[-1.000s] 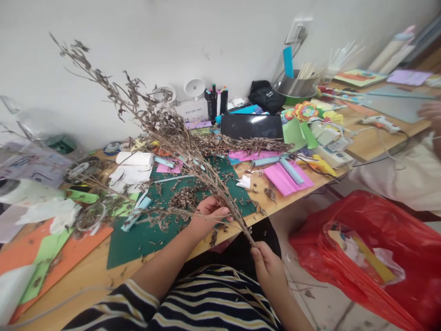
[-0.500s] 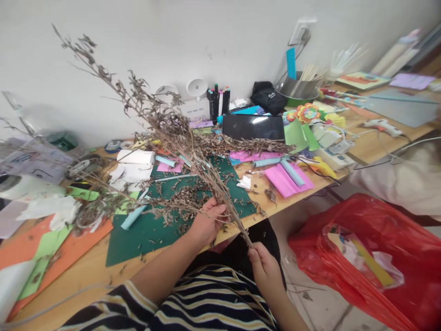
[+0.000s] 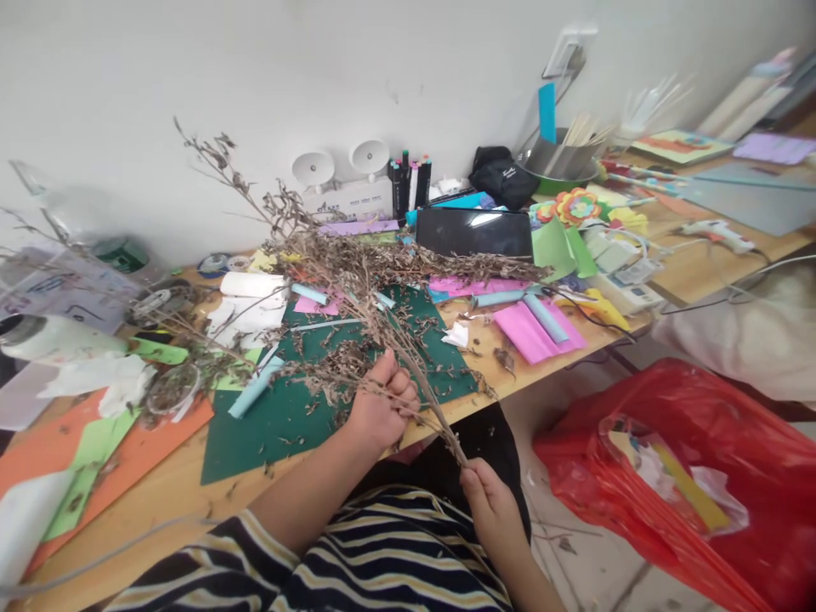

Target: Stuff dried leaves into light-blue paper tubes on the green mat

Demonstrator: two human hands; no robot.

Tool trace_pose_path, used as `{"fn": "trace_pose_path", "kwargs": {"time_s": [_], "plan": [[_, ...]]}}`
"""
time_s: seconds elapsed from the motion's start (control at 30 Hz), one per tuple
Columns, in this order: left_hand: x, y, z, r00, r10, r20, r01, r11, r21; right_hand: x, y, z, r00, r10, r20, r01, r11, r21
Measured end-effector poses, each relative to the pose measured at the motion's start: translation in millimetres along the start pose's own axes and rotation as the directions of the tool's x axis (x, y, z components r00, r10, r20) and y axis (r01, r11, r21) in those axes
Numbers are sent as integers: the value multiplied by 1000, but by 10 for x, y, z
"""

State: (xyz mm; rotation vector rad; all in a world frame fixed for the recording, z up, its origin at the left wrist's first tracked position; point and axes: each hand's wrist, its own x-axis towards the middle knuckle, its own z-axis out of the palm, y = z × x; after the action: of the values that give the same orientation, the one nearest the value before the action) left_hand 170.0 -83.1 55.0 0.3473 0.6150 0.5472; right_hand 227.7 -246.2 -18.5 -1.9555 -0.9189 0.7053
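My right hand (image 3: 492, 503) is closed round the bare lower ends of a dried branch (image 3: 422, 378). The branch leans away to the upper left, its brown shrivelled leaves over the desk. Further up the stems, my left hand (image 3: 384, 405) is curled with its fingers round a thin side twig; the exact grip is partly hidden by the fingers. Beneath lies a green cutting mat (image 3: 246, 455) strewn with crumbled dry leaves. More dried stems (image 3: 472, 265) lie across the back of the mat, overlapping the branch's leafy part.
A red plastic bag (image 3: 574, 433) lines a bin of scraps at my right. Pink paper (image 3: 519, 340), blue paper rolls (image 3: 255, 387), a black tablet-like slab (image 3: 475, 234), markers (image 3: 408, 191) and a glue gun (image 3: 717, 235) crowd the desk. A white bottle (image 3: 57, 338) lies left.
The branch's leafy top has dropped lower and towards the right. My left hand has turned, with its knuckles now higher. My right hand keeps its hold at the stem ends.
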Motion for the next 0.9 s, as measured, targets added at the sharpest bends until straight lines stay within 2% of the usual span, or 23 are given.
{"fn": "trace_pose_path", "kwargs": {"time_s": [0.07, 0.13, 0.17, 0.2, 0.23, 0.3, 0.33, 0.43, 0.47, 0.5, 0.57, 0.6, 0.63, 0.67, 0.7, 0.73, 0.77, 0.8, 0.83, 0.87, 0.9], "plan": [[31, 159, -11, 998, 33, -54, -30, 998, 64, -21, 25, -36, 1000, -2, 15, 2, 1000, -8], [56, 456, -55, 965, 217, -147, -175, 951, 256, -49, 117, -124, 1000, 25, -16, -25, 999, -40], [62, 644, -94, 901, 392, -185, -294, 866, 404, -60, 180, -189, 998, 49, -50, -52, 996, -68], [65, 836, -143, 781, 597, -182, -418, 717, 557, -68, 247, -263, 990, 75, -116, -87, 992, -96], [66, 1013, -204, 722, 672, -168, -465, 650, 601, -70, 309, -342, 983, 96, -157, -117, 985, -128], [81, 1244, -350, 665, 734, -139, -481, 563, 672, -53, 385, -488, 974, 107, -198, -144, 973, -183], [99, 1275, -429, 660, 742, -117, -460, 522, 718, -33, 392, -545, 974, 100, -203, -142, 968, -205], [176, 1089, -640, 722, 691, -42, -335, 402, 852, 57, 316, -615, 967, 57, -248, -121, 960, -251], [194, 990, -686, 755, 656, -1, -267, 309, 913, 89, 277, -609, 963, 40, -266, -113, 958, -264], [200, 902, -713, 806, 588, 64, -135, 77, 988, 119, 242, -595, 961, 22, -274, -100, 956, -275], [161, 804, -708, 878, 458, 139, 18, -322, 947, 163, 191, -554, 963, -4, -269, -78, 952, -296], [116, 794, -678, 896, 411, 165, 51, -465, 884, 177, 175, -533, 964, -12, -264, -71, 950, -305], [58, 799, -631, 901, 387, 193, 49, -535, 843, 186, 161, -513, 966, -17, -260, -67, 947, -313], [-5, 805, -574, 901, 370, 225, 21, -556, 831, 193, 148, -493, 967, -20, -255, -65, 945, -320], [-66, 797, -509, 904, 344, 254, -36, -530, 847, 198, 133, -473, 967, -24, -252, -61, 943, -326], [-118, 765, -442, 910, 301, 284, -129, -446, 885, 204, 113, -451, 968, -32, -247, -52, 943, -327], [-153, 704, -376, 921, 221, 321, -251, -294, 922, 211, 88, -425, 970, -43, -240, -38, 945, -324], [-168, 614, -314, 917, 149, 371, -364, -68, 929, 219, 60, -397, 972, -56, -228, -20, 948, -318], [-163, 505, -256, 908, 108, 404, -418, 190, 888, 228, 30, -367, 975, -69, -213, 0, 951, -310], [-140, 387, -201, 909, 148, 390, -415, 410, 812, 238, 3, -334, 977, -81, -196, 18, 953, -303], [-107, 274, -148, 908, 246, 338, -418, 558, 717, 246, -21, -302, 979, -91, -181, 34, 954, -298]]}}
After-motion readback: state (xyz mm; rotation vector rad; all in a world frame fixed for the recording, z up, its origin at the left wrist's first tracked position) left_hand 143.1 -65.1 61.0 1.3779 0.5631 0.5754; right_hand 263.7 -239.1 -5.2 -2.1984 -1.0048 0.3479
